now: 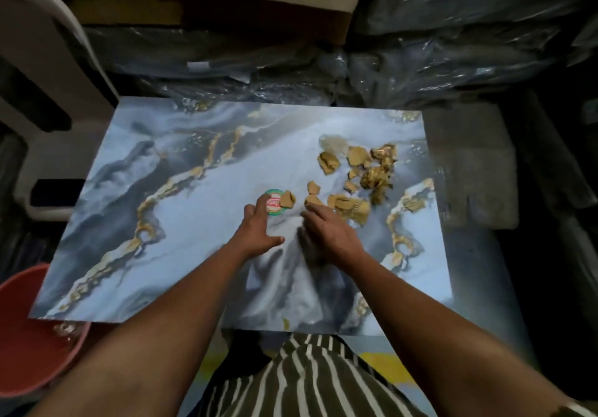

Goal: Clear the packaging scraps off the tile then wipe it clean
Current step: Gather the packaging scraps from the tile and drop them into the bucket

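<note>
Both hands were flat and held nothing: the left hand [259,227] touched a round sticker [275,202], and the right hand [326,229] reached the brown scraps [352,174] on the tile [181,190]. A quick sweep might knock scraps onto the floor, not into the red bucket [29,329]

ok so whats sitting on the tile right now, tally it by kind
Round green and red sticker: 1
Tan cardboard scraps: about 10, some overlap so the count is rough
Crumpled gold wrappers: 2
Clear plastic film: 1
Total: about 14
</note>
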Demonstrator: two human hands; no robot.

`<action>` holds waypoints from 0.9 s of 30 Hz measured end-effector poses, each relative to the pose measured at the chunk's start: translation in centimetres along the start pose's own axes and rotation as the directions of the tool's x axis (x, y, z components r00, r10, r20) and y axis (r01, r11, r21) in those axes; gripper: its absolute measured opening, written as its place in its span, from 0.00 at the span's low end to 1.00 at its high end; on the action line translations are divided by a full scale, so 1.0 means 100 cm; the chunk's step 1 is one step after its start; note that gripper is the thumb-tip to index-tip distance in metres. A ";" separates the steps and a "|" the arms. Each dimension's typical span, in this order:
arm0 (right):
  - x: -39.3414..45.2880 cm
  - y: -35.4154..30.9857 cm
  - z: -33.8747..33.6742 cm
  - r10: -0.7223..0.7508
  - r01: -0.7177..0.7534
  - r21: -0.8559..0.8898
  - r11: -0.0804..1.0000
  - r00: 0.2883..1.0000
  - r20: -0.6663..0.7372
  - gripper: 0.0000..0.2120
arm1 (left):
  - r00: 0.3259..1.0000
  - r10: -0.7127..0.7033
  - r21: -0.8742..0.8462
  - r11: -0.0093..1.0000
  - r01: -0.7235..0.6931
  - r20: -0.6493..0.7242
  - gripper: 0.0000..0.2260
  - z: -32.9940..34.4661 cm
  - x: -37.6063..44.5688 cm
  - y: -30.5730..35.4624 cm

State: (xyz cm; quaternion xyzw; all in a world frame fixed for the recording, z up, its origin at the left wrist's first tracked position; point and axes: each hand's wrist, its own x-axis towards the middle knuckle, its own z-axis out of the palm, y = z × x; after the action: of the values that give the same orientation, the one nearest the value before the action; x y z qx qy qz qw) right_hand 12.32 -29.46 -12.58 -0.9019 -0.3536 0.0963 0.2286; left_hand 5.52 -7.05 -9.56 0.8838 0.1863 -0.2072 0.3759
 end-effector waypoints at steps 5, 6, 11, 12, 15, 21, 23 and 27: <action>-0.015 0.035 -0.046 0.313 -0.321 0.023 0.947 0.902 -0.297 0.24 | 0.999 -0.047 0.280 0.959 0.039 0.023 0.73 0.017 0.015 0.041; -0.017 0.047 -0.054 0.382 -0.394 0.038 0.918 0.859 -0.341 0.24 | 0.998 -0.064 0.350 0.935 0.050 0.027 0.75 0.021 0.016 0.049; -0.016 0.098 -0.082 0.571 -0.538 0.191 0.821 0.772 -0.280 0.34 | 0.999 -0.033 0.353 0.935 0.029 0.006 0.77 0.049 0.029 0.068; -0.013 0.104 -0.085 0.570 -0.533 0.208 0.820 0.788 -0.231 0.37 | 1.000 -0.004 0.343 0.939 0.002 0.004 0.76 0.055 0.032 0.070; 0.002 0.111 -0.088 0.516 -0.501 0.165 0.849 0.855 -0.056 0.42 | 0.996 0.093 0.326 0.941 -0.089 0.005 0.75 0.069 0.036 0.078; 0.022 0.094 -0.075 0.444 -0.454 0.100 0.885 0.889 0.111 0.43 | 0.975 0.224 0.301 0.930 -0.209 -0.015 0.62 0.075 0.045 0.095; 0.020 0.083 -0.069 0.427 -0.436 0.115 0.893 0.899 0.092 0.41 | 0.963 0.267 0.339 0.909 -0.240 -0.032 0.59 0.070 0.051 0.095; 0.009 0.061 -0.062 0.407 -0.421 0.107 0.901 0.904 0.128 0.39 | 0.939 0.344 0.394 0.866 -0.309 -0.018 0.51 0.050 0.060 0.088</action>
State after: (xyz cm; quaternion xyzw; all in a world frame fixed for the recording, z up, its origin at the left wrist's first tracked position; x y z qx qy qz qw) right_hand 18.66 -34.90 -10.10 -0.9332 -0.1577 0.2120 0.2437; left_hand 13.75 -15.40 -10.57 0.9671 0.0061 -0.1340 0.2160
